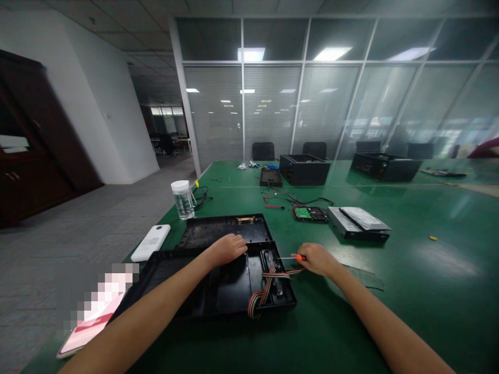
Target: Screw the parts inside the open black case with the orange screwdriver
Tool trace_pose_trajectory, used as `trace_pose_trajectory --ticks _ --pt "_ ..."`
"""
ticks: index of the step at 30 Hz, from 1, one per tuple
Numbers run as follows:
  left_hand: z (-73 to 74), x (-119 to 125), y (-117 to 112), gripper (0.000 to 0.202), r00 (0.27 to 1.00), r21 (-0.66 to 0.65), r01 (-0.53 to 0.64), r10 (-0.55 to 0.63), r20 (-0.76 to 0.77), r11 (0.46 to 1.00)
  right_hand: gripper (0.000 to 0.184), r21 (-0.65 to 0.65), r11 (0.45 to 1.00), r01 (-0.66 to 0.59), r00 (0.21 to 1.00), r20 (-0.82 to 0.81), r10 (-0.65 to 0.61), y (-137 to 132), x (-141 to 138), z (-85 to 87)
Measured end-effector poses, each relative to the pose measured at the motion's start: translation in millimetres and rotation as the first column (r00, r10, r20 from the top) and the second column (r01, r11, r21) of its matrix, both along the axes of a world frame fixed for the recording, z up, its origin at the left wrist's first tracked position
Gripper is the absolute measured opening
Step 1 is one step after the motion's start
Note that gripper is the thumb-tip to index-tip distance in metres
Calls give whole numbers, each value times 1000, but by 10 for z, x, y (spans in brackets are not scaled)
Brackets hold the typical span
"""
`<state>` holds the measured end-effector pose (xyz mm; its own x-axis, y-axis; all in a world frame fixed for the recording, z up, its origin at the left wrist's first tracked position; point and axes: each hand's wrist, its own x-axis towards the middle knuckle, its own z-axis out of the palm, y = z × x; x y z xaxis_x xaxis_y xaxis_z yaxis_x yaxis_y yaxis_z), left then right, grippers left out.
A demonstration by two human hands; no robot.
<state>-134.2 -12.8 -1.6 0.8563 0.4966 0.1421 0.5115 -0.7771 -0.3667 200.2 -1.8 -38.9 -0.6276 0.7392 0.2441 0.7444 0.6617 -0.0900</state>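
Observation:
On the table in front of me lies a shallow black casing, open side up. My left hand is closed over its far rim, fingertips partly hidden. My right hand grips a screwdriver with an orange handle, just beyond the casing's right side. The thin shaft points left at that side wall; where its tip meets the casing is too small to tell. A striped ribbon of wires loops over the right end of the casing, one strand running toward my right hand.
Behind the casing is another black shell. A water bottle and a white power bank stand and lie left. Ahead are a green circuit board, a flat metal drive, cables and two black computer cases.

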Motion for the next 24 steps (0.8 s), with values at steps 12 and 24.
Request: trace_pose_trajectory --ticks 12,24 --pt "-42 628 119 18 987 -179 24 5 162 983 43 -121 992 46 929 -359 -87 -37 -104 20" --pt "-392 545 268 15 882 -321 95 70 467 942 42 -43 993 110 950 -289 -118 57 -28 -7"
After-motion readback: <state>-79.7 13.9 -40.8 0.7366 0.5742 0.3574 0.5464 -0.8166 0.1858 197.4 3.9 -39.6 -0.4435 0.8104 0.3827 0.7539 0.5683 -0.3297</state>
